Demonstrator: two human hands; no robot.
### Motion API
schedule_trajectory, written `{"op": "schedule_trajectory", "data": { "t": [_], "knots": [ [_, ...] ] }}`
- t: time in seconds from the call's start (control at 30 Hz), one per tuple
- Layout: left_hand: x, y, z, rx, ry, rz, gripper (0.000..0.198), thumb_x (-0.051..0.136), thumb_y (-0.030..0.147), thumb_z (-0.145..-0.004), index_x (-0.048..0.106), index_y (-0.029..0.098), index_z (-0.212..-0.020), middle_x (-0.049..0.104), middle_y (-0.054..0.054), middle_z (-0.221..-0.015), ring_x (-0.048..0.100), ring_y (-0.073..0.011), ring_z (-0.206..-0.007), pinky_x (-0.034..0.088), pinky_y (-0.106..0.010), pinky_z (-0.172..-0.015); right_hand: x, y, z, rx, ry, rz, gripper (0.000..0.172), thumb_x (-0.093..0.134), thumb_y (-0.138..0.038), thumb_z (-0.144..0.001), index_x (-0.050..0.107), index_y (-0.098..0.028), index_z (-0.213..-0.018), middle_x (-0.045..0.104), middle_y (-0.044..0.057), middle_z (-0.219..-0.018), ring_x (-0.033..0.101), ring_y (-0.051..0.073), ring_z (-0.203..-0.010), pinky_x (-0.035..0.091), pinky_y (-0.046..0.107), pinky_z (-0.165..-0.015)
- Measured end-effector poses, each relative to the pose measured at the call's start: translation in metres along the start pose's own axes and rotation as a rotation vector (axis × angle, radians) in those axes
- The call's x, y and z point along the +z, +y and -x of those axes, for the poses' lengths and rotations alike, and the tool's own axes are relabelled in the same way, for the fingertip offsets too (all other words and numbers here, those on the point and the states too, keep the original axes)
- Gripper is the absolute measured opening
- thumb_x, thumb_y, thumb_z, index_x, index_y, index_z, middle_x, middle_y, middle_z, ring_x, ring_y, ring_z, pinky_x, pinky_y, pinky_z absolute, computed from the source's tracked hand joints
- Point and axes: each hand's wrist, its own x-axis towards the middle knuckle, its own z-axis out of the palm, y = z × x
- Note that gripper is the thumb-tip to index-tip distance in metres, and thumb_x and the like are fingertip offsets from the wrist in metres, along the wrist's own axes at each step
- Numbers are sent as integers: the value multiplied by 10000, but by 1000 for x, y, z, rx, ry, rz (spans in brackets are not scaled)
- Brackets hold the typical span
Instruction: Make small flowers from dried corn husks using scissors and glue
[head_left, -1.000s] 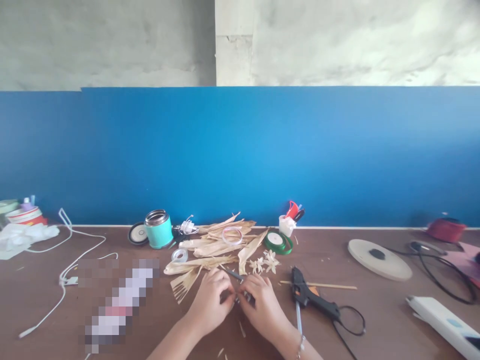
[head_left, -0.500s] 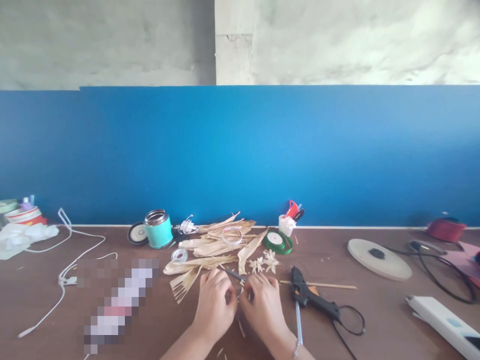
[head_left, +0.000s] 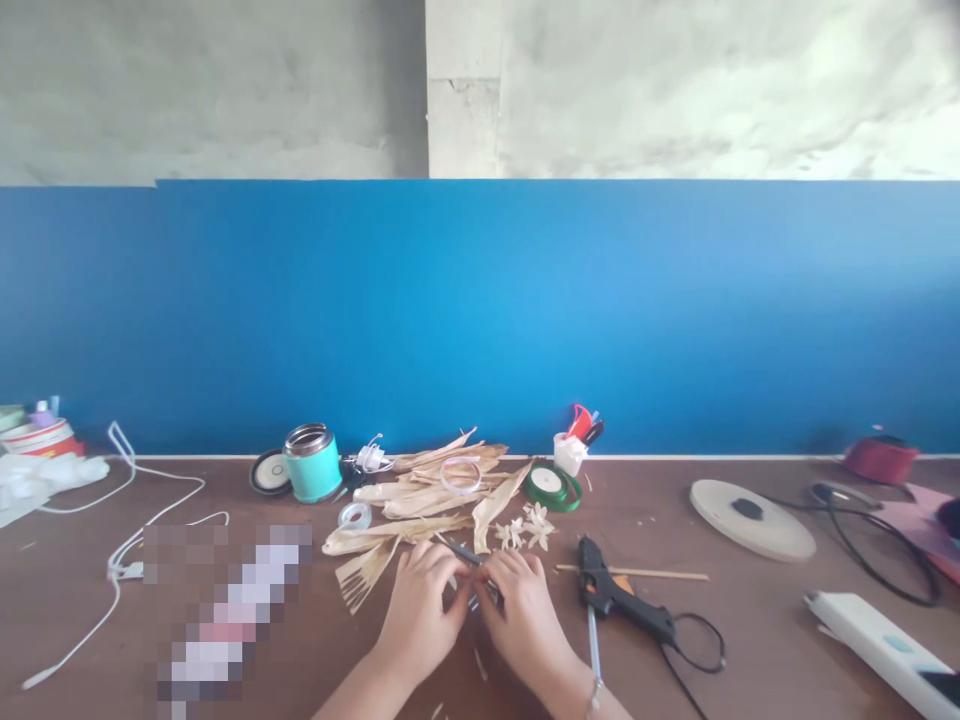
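Note:
My left hand and my right hand meet over the near middle of the table, thumbs and fingers of both pinched together. Whatever lies between the fingertips is too small and too hidden to name. Just beyond the fingers, a slim dark tool shows in part, its kind unclear. Dried corn husks are spread past my hands, one with its end cut into a fringe. Pale star-shaped flowers sit beyond my right hand. A thin pale scrap lies between my wrists.
A black glue gun rests right of my right hand, beside a thin wooden stick. Green ribbon, a roll of clear tape and a turquoise container stand farther back. A white cord winds across the left.
My fingertips have drawn together, closing the gap between both hands. The whole view has shifted slightly. The things on the table stay in place.

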Motion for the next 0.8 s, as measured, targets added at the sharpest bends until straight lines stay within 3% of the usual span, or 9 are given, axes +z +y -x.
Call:
{"op": "schedule_trajectory", "data": {
  "t": [0.43, 0.63, 0.8],
  "knots": [
    [9, 9, 4, -24, 85, -148, 144, 544, 96, -732, 511, 190, -628, 588, -2, -714, 525, -199, -785, 304, -336, -691, 10, 1, 2, -18, 89, 32, 168, 513, -41, -749, 530, -181, -657, 598, -14, -664, 541, 151, -696, 267, 288, -743],
    [5, 0, 2, -99, 124, -232, 162, 515, 89, -732, 520, 202, -616, 584, -11, -690, 529, -220, -787, 315, -354, -692, 9, 3, 3, 48, 141, 55, 174, 508, -45, -752, 543, -181, -650, 607, -3, -661, 546, 164, -693, 266, 301, -745],
    [-4, -4, -1, -19, 95, -79, 167, 546, 133, -747, 602, 223, -876, 633, -32, -879, 533, -239, -892, 359, -366, -751, 4, 8, 2, 34, 89, 17, 174, 503, -51, -792, 561, -190, -706, 622, -12, -716, 555, 161, -737, 268, 299, -772]
  ]
}}
